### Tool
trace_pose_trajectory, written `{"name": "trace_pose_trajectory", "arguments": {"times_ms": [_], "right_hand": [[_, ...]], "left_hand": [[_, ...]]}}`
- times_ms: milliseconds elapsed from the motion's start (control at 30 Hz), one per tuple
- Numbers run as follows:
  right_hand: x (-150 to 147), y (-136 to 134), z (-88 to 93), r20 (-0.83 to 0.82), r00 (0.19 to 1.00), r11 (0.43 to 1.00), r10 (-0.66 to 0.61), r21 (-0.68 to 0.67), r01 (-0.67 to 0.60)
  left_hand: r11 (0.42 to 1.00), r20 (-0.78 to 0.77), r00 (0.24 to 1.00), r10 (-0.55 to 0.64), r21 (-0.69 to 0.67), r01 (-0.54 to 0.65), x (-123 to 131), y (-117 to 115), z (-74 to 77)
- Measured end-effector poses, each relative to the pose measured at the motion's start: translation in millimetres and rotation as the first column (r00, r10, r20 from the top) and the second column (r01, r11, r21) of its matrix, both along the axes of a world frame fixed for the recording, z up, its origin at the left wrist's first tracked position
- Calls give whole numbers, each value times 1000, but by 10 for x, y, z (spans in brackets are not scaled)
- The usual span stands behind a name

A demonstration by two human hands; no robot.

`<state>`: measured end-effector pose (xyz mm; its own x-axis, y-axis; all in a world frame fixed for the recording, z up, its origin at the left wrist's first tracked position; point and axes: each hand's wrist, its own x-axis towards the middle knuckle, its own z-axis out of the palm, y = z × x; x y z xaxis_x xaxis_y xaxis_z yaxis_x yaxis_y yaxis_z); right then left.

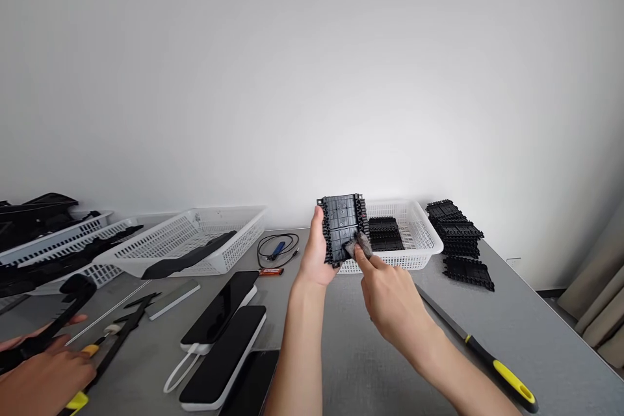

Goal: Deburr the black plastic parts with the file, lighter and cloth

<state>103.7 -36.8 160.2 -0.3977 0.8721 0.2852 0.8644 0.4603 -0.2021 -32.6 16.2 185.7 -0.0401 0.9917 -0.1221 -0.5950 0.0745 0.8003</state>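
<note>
Toward the back edge of the tabletop (341, 354), the left hand (315, 253) grips a black panel (341, 216), fingers hidden behind; the right hand (390, 292) holds a partly covered grey pad (363, 245) against its lower right corner.

Panel (341, 218) before basket (425, 259), stack (454, 229) right, file (497, 364) before stack

Likely workshop: grey bench (341, 364), yellow-handled file (480, 353), caliper (125, 331), white basket (431, 235) of black parts (384, 234)
</note>
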Motion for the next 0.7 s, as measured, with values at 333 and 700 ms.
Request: {"name": "trace_pose_trajectory", "arguments": {"times_ms": [333, 700], "right_hand": [[439, -40, 146, -642, 757, 974, 120, 225, 36], [112, 72, 60, -70, 980, 964, -187, 178, 197]], "left_hand": [[971, 6, 974, -227, 73, 226, 59, -35, -67], [956, 6, 963, -271, 120, 268, 114, -18, -149]]}}
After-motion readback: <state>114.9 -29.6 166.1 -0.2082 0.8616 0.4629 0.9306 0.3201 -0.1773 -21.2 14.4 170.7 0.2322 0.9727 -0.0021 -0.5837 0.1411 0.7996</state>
